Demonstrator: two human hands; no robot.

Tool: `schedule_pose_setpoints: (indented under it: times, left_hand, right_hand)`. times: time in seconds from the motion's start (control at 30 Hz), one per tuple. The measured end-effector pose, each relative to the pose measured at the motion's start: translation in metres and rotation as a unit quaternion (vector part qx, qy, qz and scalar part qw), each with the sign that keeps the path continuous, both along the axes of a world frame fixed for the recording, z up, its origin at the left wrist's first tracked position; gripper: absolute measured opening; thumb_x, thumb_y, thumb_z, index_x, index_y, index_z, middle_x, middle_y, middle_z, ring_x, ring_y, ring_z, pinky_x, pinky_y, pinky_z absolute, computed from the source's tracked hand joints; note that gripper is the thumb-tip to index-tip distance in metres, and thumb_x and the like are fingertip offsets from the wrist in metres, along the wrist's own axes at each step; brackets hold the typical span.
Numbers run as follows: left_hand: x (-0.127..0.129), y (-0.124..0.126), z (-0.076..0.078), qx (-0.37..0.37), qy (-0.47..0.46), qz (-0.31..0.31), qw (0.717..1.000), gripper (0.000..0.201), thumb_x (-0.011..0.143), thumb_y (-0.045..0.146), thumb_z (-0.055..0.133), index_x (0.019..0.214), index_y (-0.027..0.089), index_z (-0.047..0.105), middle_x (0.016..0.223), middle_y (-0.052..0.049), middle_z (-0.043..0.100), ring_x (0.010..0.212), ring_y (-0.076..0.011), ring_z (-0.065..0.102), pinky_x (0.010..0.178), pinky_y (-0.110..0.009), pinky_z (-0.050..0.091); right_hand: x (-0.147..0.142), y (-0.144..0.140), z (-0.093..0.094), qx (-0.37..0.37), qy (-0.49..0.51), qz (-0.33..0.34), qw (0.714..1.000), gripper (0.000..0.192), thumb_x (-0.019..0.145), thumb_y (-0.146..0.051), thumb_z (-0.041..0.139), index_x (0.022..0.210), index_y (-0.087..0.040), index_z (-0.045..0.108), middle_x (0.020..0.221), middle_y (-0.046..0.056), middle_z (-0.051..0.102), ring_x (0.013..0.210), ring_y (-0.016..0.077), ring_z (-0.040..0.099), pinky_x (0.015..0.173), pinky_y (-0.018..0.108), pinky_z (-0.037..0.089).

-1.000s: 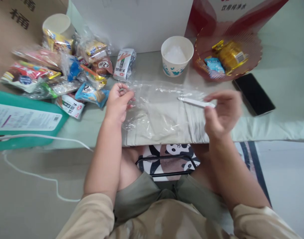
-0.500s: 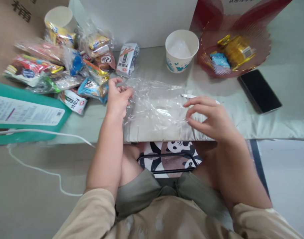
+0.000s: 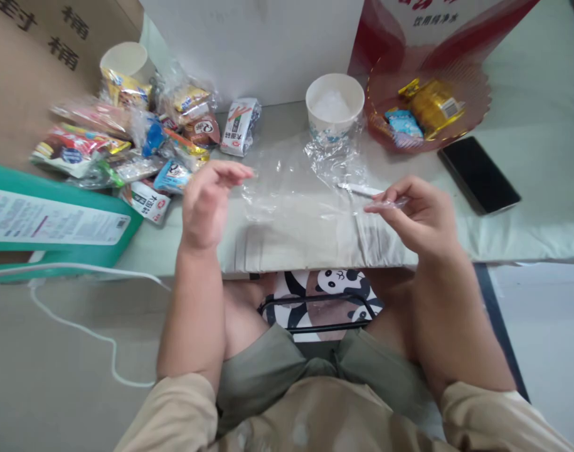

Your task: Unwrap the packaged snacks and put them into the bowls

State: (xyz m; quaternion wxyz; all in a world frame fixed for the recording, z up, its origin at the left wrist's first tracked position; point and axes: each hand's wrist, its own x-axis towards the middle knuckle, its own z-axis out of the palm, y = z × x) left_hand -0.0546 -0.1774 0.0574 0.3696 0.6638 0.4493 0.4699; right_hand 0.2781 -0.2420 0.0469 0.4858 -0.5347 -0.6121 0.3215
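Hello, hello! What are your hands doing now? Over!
Left hand and right hand each pinching an edge of the clear plastic bag, stretched over the table. White stick lying by the right fingertips. Paper cup just behind the bag.

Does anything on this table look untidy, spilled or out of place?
Nothing is spilled. The snack packets lie in a loose heap at the left, not in the red bowl. The clear bag, held between left hand and right hand, is crumpled.
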Motion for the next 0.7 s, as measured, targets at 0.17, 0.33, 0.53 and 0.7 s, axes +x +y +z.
schedule_pose_setpoints:
  times: [0.17, 0.33, 0.53, 0.7]
  left_hand:
    - [0.003, -0.017, -0.003, -0.124, 0.201, -0.102, 0.966, 0.067, 0.068, 0.045, 0.086, 0.128, 0.025, 0.064, 0.115, -0.006, 0.075, 0.113, -0.0261, 0.069, 0.110, -0.042, 0.049]
    - [-0.001, -0.014, -0.007, -0.172, 0.150, -0.046, 0.972, 0.020, 0.071, 0.039, 0.076, 0.075, 0.021, 0.067, 0.079, -0.004, 0.071, 0.084, -0.0209, 0.068, 0.087, -0.036, 0.057]
    - [-0.014, -0.013, 0.003, -0.214, -0.115, -0.046, 0.969, 0.030, 0.062, 0.040, 0.083, 0.068, 0.023, 0.059, 0.081, -0.003, 0.070, 0.079, -0.0199, 0.070, 0.069, -0.033, 0.059]
    - [-0.027, -0.007, -0.006, -0.192, 0.059, -0.063, 0.978, 0.040, 0.061, 0.041, 0.088, 0.094, 0.024, 0.073, 0.111, -0.009, 0.077, 0.113, -0.0262, 0.071, 0.104, -0.041, 0.055]
  right_hand:
    - [0.003, 0.003, -0.012, 0.003, 0.000, -0.016, 1.000, 0.023, 0.084, -0.040, 0.079, 0.080, -0.025, 0.061, 0.074, -0.002, 0.068, 0.072, 0.0176, 0.071, 0.068, 0.033, 0.056]
    - [0.003, 0.007, -0.016, -0.013, 0.091, 0.059, 0.994, 0.056, 0.072, -0.055, 0.087, 0.116, -0.031, 0.063, 0.082, -0.002, 0.069, 0.085, 0.0224, 0.074, 0.086, 0.044, 0.062]
    - [0.000, 0.014, -0.022, -0.047, 0.014, 0.215, 0.975, 0.048, 0.070, -0.055, 0.090, 0.107, -0.029, 0.074, 0.115, 0.006, 0.075, 0.121, 0.0280, 0.068, 0.116, 0.056, 0.048]
    - [-0.012, 0.013, -0.026, -0.009, 0.032, 0.138, 0.990, 0.029, 0.089, -0.053, 0.074, 0.080, -0.026, 0.071, 0.100, 0.005, 0.078, 0.122, 0.0278, 0.070, 0.113, 0.055, 0.050]
